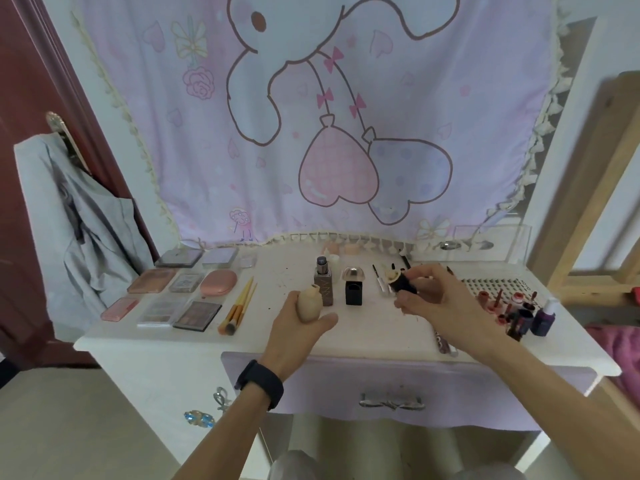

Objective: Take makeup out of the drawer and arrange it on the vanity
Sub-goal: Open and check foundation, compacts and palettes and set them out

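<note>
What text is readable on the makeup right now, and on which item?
No text reads clearly.
Brown bottle: vertical lettering, too blurred to read.
Dark pencil: print along the barrel, too small to read.
Middle palette: printed label, too blurred to read.

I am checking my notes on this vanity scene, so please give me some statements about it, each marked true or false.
1. The left hand grips a beige rounded bottle. True.
2. The right hand holds nothing. False: it pinches a small black cylinder with a cream top.
3. The black square bottle with a silver dome cap stands upright on the white vanity top. True.
4. The yellow-handled brushes lie right of that black bottle. False: they lie left of it, beside the flat palettes.
</note>
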